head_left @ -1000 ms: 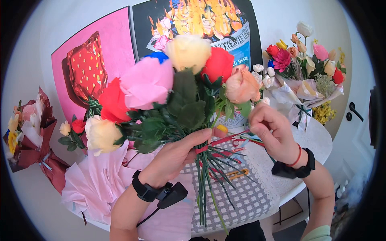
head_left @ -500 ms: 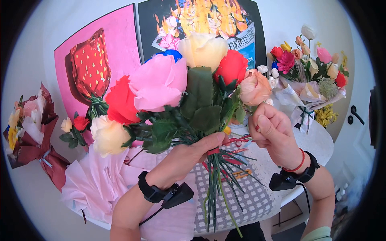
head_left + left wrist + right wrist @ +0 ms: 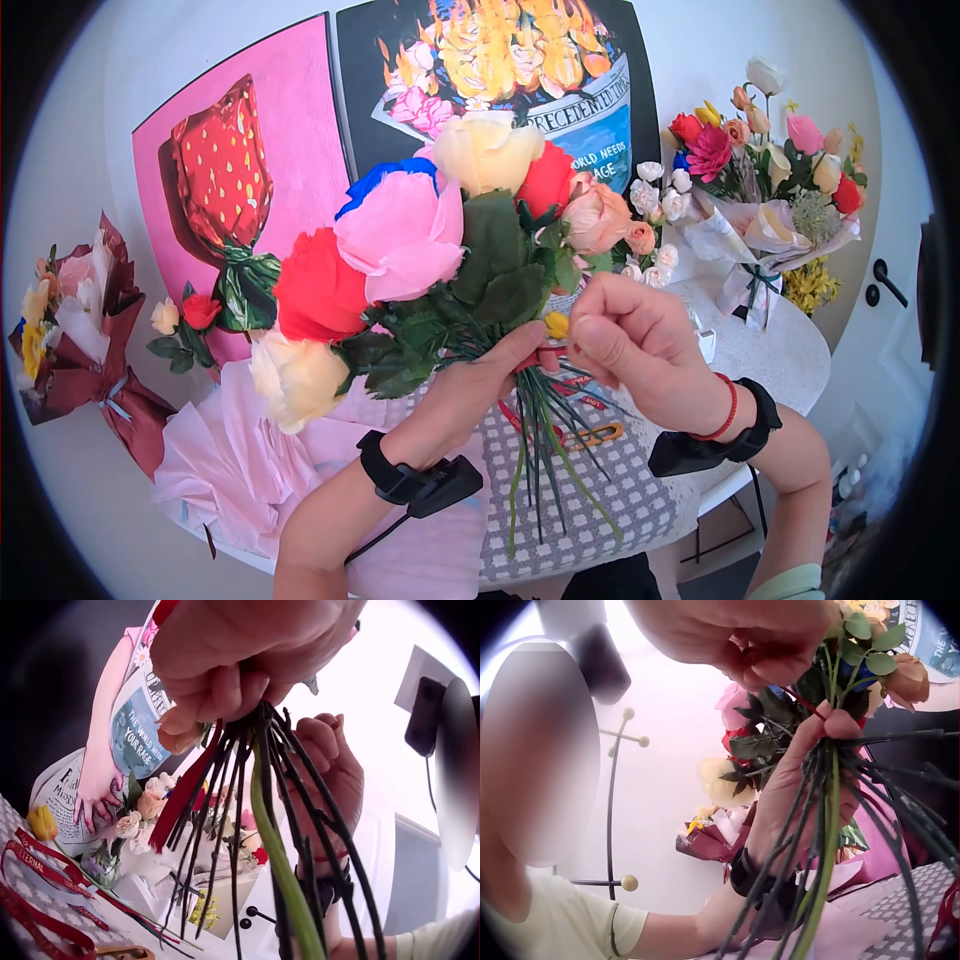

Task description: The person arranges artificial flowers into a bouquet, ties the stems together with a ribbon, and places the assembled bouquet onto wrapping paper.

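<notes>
My left hand (image 3: pixel 465 385) grips a bouquet of artificial roses around its stems (image 3: pixel 548 455), just below the leaves. Its blooms include a pink rose (image 3: pixel 400 240), a red rose (image 3: pixel 318 285) and a cream rose (image 3: pixel 297 378). Red ribbon (image 3: pixel 805 703) circles the stems by the left thumb and runs taut to my right hand (image 3: pixel 645 350), whose thumb and fingers pinch it. In the left wrist view a loose red ribbon tail (image 3: pixel 184 799) hangs beside the dark stems. The ribbon's far side is hidden by the left hand.
Pink wrapping paper (image 3: pixel 240 450) covers the table's left side. On the checked cloth (image 3: pixel 590 520) lie printed red ribbon (image 3: pixel 45 862) and an orange looped object (image 3: pixel 598 435). Wrapped bouquets stand at left (image 3: pixel 85 340) and right (image 3: pixel 770 215). Paintings lean behind.
The right hand has moved left, closer to the stems, keeping its pinch on the ribbon. The bouquet has shifted slightly and tilted while the left hand keeps its grip.
</notes>
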`<state>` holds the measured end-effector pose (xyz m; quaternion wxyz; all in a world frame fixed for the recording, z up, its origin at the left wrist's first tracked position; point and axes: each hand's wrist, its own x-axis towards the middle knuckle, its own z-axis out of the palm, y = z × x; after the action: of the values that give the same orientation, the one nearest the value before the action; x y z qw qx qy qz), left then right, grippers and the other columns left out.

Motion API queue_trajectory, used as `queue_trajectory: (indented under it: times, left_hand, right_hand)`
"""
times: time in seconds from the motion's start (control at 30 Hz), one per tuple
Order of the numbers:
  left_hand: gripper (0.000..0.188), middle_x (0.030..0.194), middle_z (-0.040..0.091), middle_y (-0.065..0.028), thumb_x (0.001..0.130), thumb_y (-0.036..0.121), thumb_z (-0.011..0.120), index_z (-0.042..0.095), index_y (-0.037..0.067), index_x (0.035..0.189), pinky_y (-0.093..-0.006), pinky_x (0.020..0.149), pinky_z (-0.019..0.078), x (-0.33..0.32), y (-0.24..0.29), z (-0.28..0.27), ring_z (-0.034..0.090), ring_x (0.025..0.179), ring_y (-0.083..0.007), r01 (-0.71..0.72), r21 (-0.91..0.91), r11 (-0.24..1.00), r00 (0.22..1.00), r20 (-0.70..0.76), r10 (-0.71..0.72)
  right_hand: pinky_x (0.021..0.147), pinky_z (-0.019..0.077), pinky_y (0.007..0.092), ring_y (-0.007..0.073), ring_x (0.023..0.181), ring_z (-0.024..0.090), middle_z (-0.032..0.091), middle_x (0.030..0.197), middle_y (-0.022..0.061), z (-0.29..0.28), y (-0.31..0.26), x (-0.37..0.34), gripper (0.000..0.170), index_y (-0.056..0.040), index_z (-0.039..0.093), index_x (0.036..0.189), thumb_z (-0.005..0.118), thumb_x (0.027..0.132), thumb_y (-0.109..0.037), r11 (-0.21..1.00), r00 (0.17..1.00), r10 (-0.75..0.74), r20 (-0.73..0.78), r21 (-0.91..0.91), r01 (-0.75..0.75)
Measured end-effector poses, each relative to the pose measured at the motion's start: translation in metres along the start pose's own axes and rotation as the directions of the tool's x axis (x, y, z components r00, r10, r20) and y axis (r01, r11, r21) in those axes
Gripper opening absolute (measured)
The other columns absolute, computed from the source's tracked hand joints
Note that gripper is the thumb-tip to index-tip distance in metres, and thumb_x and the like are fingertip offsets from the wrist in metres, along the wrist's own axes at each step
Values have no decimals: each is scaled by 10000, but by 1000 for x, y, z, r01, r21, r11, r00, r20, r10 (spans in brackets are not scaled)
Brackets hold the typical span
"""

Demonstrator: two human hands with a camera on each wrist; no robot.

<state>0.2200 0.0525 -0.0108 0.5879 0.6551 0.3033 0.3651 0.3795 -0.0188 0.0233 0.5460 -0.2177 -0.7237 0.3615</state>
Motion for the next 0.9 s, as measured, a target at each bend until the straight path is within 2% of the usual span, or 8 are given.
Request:
queue_trajectory:
  times: [0.1, 0.17, 0.23, 0.3, 0.33, 0.57, 0.67, 0.9]
  left_hand:
    - [355, 705, 501, 44, 907, 382, 417, 598, 78, 939, -186, 553, 278, 0, -3, 4, 364, 603, -44, 72, 14, 997, 986, -149, -70]
    - [316, 772, 522, 18, 894, 337, 463, 588, 59, 974, -197, 597, 349, -1, -11, 5, 435, 671, -58, -36, -109, 993, 987, -162, 18]
    - [293, 840, 542, -8, 881, 293, 509, 578, 39, 1010, -209, 641, 420, 1, -10, 2, 506, 739, -72, -146, -228, 963, 977, -188, 103]
    - [404, 585, 321, 51, 920, 439, 329, 571, 127, 1005, -193, 540, 250, 5, -1, -3, 294, 555, -53, -88, -118, 989, 993, -85, 78]
    - [418, 578, 306, 50, 921, 446, 323, 572, 120, 1002, -185, 555, 260, 1, 3, -3, 301, 556, -52, -126, -97, 987, 985, -128, 113]
    - [378, 596, 345, 46, 918, 402, 384, 571, 77, 970, -210, 496, 262, 2, 7, -5, 309, 529, -54, -466, -319, 825, 875, -303, 377]
    - [313, 715, 478, 14, 910, 350, 425, 546, 70, 980, -245, 585, 395, -3, 21, 1, 442, 618, -69, -445, -535, 719, 893, -328, 308]
    - [214, 856, 519, 2, 902, 293, 451, 477, 98, 816, -254, 688, 446, -12, 20, -6, 516, 723, -93, -273, -708, 651, 943, -64, 326]
  right_hand:
    - [557, 369, 213, 63, 650, 466, 492, 718, 21, 7, -3, 1, 125, -20, 481, 826, 492, 880, -132, 974, 986, 160, 51, -173, -149]
    - [615, 403, 259, 149, 655, 490, 517, 778, 50, 15, 9, 5, 110, -13, 488, 786, 529, 847, -96, 852, 956, -209, 208, -441, 283]
    - [673, 413, 299, 223, 715, 504, 506, 863, 74, 26, 4, -4, 87, -19, 506, 776, 568, 800, -76, 796, 956, -219, 194, -531, 290]
    - [643, 416, 304, 234, 726, 509, 496, 917, 80, 34, 3, -11, 84, -26, 512, 785, 581, 783, -74, 718, 978, -135, 160, -664, 208]
    - [542, 418, 379, 321, 657, 522, 478, 837, 115, 33, 4, -13, 130, -18, 477, 817, 570, 795, -105, 726, 975, -111, 190, -654, 210]
    - [516, 409, 350, 294, 592, 516, 496, 702, 97, 43, 30, -34, 100, -11, 490, 821, 543, 820, -96, 850, 996, 41, 82, -526, 8]
    - [530, 368, 252, 112, 617, 445, 469, 774, 48, 52, 58, -43, 79, -14, 501, 849, 527, 841, -88, 982, 991, 111, -76, -146, -122]
    - [597, 387, 197, 59, 743, 466, 500, 854, 26, 41, 92, -32, 108, -12, 528, 912, 539, 806, 2, 976, 966, 200, -163, 124, -181]
